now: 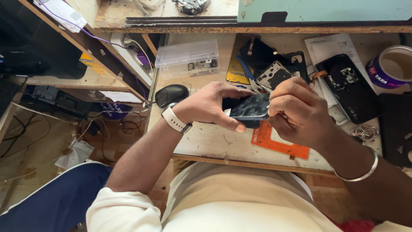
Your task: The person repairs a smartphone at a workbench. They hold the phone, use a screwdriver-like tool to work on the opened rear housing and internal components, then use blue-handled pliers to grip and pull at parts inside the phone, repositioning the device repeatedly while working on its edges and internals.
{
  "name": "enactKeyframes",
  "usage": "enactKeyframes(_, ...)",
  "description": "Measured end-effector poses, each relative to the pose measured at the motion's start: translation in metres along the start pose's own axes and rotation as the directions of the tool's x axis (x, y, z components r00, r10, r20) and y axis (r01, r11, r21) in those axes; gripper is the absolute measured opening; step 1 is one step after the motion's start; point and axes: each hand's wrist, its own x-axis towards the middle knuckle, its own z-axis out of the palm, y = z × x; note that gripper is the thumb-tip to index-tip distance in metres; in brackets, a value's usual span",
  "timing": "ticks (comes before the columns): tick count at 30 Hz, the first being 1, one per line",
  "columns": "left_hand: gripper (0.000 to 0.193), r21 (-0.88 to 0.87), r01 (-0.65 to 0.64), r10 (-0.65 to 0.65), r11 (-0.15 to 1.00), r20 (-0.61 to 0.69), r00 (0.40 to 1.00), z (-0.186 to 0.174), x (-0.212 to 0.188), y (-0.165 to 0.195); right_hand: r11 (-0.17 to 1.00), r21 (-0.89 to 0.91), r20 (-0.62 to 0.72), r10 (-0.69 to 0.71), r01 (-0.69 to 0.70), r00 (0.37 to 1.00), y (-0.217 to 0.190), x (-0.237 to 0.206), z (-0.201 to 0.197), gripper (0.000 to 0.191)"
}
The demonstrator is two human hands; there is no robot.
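Worn wooden bench [214, 144], cluttered. Nearest the body, an orange mat [274, 144] lies at the edge. Above it a dark phone [251, 109] is gripped by the left hand [210, 105]; the right hand [296, 109] is closed on a thin tool at its edge. Prying judged underway; steady leverage needed next. Farther back: mouse [171, 94], clear box [187, 58], tape roll [390, 66].

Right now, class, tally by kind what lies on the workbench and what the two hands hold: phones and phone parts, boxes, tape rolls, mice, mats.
Dark phones or opened phone bodies: 3 (held glossy one, opened black one, grey frame)
Clear plastic lidded box: 1
Purple tape roll: 1
Black computer mouse: 1
Orange perforated mat: 1
Total: 7
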Motion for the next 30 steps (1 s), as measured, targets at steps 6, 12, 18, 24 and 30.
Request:
enactKeyframes(6, 0.094, -0.171, 0.085, -0.079, 0.982, 0.042, 0.996, 0.005, 0.005, -0.01, 0.999, -0.03, 0.0, 0.024, -0.024, 1.0, -0.002, -0.004, 0.003, 0.026)
enactKeyframes(12, 0.094, -0.312, 0.092, -0.078, 0.946, 0.058, 0.995, 0.004, 0.004, -0.02, 0.997, -0.052, 0.031, 0.05, -0.048, 0.998, 0.006, 0.001, -0.003, 0.032)
enactKeyframes(18, 0.096, -0.171, 0.084, -0.072, 0.982, 0.073, 0.995, -0.002, -0.002, -0.02, 0.998, -0.035, 0.027, 0.054, -0.053, 0.998, 0.019, -0.002, -0.004, 0.024)
enactKeyframes(24, 0.095, -0.158, 0.082, -0.064, 0.984, 0.119, 0.991, -0.007, 0.001, 0.003, 0.998, -0.06, 0.084, -0.017, 0.022, 0.996, 0.018, -0.001, -0.013, 0.026)
enactKeyframes(30, 0.097, -0.256, 0.124, -0.095, 0.959, 0.125, 0.988, -0.003, 0.005, -0.002, 0.997, 0.059, 0.032, 0.055, -0.057, 0.998, 0.015, 0.001, -0.014, 0.032)
